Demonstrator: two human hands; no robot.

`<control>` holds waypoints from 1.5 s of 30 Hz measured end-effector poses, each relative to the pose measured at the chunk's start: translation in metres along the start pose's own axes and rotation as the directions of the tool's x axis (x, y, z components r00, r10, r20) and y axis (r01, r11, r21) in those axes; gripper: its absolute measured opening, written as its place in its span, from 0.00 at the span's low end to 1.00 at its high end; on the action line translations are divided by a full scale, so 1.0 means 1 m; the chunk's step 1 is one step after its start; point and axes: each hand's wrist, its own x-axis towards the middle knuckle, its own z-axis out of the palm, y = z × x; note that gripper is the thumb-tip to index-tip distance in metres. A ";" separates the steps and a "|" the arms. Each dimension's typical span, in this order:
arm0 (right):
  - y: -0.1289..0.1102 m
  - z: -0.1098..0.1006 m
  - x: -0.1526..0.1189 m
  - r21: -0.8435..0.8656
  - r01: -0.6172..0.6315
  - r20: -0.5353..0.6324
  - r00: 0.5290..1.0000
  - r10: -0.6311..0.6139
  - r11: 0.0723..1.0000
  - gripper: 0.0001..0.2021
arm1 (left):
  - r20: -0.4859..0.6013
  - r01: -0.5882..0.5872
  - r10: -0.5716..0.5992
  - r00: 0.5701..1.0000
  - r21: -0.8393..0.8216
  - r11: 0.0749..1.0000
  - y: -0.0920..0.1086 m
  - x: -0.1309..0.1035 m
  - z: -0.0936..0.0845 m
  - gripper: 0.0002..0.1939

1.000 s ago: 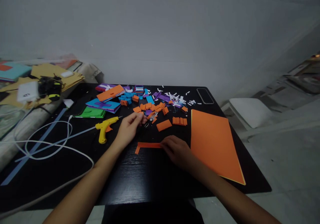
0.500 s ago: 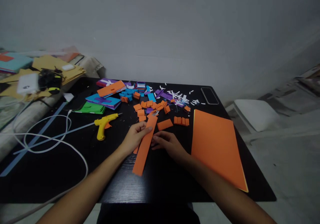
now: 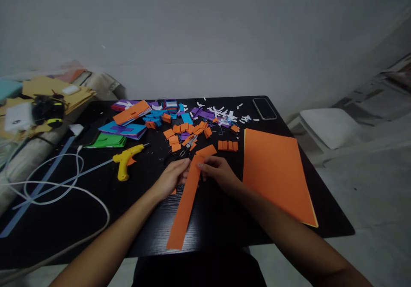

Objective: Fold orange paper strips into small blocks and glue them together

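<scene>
A long orange paper strip (image 3: 183,218) slants toward the table's front edge, its upper end between my two hands. My left hand (image 3: 171,178) is closed at the strip's left edge, some fingers hidden behind it. My right hand (image 3: 220,172) pinches the strip's upper right part, thumb on top. Just beyond the strip's top lies a short orange piece (image 3: 206,150). Scissors (image 3: 190,143) rest among small folded orange pieces (image 3: 174,140). A row of folded orange pieces (image 3: 227,146) sits further right.
Large orange sheets (image 3: 276,176) lie at the right, a phone (image 3: 264,108) behind them. A yellow glue gun (image 3: 126,161), white cable (image 3: 96,195) and green paper (image 3: 107,140) are left. White scraps (image 3: 221,112) lie at the back. A white stool (image 3: 327,126) stands right.
The strip has slid down toward the table's front edge. My right hand, beside the strip before, now has its thumb on it. The scissors show more fully, and the view has shifted slightly.
</scene>
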 end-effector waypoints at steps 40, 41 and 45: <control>0.005 0.003 -0.003 0.094 0.016 -0.054 0.998 -0.011 0.995 0.18 | -0.106 -0.099 0.132 0.986 0.276 0.956 -0.002 -0.003 0.005 0.22; 0.006 0.003 -0.003 0.088 0.019 -0.058 0.998 -0.014 0.996 0.18 | -0.107 -0.102 0.138 0.985 0.290 0.952 -0.003 -0.003 0.005 0.22; 0.008 0.004 -0.002 0.059 0.030 -0.059 0.998 -0.027 0.998 0.19 | -0.118 -0.099 0.153 0.981 0.371 0.923 -0.002 -0.004 0.007 0.22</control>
